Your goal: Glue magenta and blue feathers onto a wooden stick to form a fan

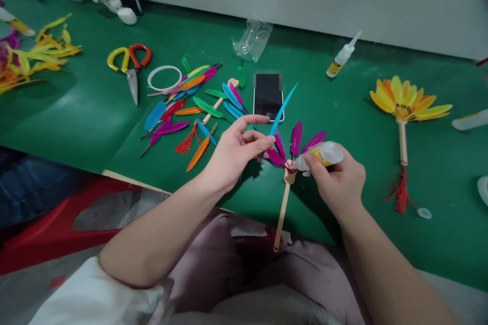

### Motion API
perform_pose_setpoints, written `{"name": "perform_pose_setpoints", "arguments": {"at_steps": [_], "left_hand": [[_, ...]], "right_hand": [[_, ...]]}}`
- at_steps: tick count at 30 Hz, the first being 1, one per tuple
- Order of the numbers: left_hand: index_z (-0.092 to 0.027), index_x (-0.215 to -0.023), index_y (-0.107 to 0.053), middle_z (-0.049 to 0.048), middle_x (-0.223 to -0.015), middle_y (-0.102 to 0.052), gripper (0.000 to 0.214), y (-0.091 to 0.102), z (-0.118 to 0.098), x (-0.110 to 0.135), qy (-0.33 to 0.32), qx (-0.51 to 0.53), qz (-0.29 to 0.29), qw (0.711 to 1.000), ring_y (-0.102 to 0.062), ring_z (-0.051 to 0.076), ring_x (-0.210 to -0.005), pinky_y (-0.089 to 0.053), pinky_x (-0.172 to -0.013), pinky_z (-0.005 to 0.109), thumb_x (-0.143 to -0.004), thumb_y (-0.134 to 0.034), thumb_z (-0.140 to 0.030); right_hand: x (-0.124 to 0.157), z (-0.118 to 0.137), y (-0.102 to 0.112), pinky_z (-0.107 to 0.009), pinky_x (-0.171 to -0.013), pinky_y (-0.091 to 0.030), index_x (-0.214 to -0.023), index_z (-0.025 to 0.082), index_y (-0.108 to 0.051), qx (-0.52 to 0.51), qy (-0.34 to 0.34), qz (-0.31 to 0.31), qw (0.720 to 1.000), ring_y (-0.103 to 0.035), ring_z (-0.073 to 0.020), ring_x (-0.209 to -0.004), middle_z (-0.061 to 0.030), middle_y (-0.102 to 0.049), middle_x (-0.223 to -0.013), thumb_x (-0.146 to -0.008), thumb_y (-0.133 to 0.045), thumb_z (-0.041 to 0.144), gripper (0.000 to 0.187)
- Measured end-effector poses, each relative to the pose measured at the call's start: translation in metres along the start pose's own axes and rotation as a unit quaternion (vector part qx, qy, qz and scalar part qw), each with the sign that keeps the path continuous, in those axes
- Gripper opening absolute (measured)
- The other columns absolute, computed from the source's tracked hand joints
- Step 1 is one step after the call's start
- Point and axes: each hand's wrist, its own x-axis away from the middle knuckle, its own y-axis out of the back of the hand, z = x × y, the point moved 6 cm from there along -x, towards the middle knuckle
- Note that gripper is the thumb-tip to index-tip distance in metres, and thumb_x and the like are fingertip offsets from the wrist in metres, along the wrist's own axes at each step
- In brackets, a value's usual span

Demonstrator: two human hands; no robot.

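A blue feather [283, 110] is pinched between the thumb and fingers of the left hand [244, 144], just left of the head of the wooden handle [282, 210]. A glue bottle [330, 153] is gripped in the right hand [341, 177], just right of the handle's head, with its nozzle tilted down toward it; whether the wood is touched cannot be told. Magenta feathers [296, 139] are fanned out from the handle's head. Beyond the handle a smartphone [267, 94] is laid on the green surface [343, 106], loose feathers [189, 110] are strewn to the handle's left, and a yellow feather fan [403, 137] is placed well to its right. The blue feather is judged very light, with a springy shaft and soft, easily ruffled edges, so it is best held low, by the shaft. The bottle is presumably easily squeezed and is best held lightly around its body. The handle is judged stiff and light, best steadied by its slim stem, clear of the feathered head
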Motion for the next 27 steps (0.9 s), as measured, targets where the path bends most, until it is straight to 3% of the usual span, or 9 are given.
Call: {"name": "perform_pose_setpoints", "arguments": {"at_steps": [27], "left_hand": [[-0.019,-0.102,-0.05,-0.0047,-0.062,-0.052,0.034,0.0,-0.0002,0.0003,-0.001,-0.006,0.001,1.0,-0.049,0.005,-0.052,-0.039,-0.047,0.015,-0.072,-0.062,-0.025]], "right_hand": [[0.0003,0.0,-0.0021,-0.019,-0.041,-0.035,-0.066,0.017,-0.055,-0.001,0.016,0.006,1.0,-0.048,-0.0079,-0.041,0.0044,-0.054,-0.047,-0.072,-0.057,0.043,0.026]]}}
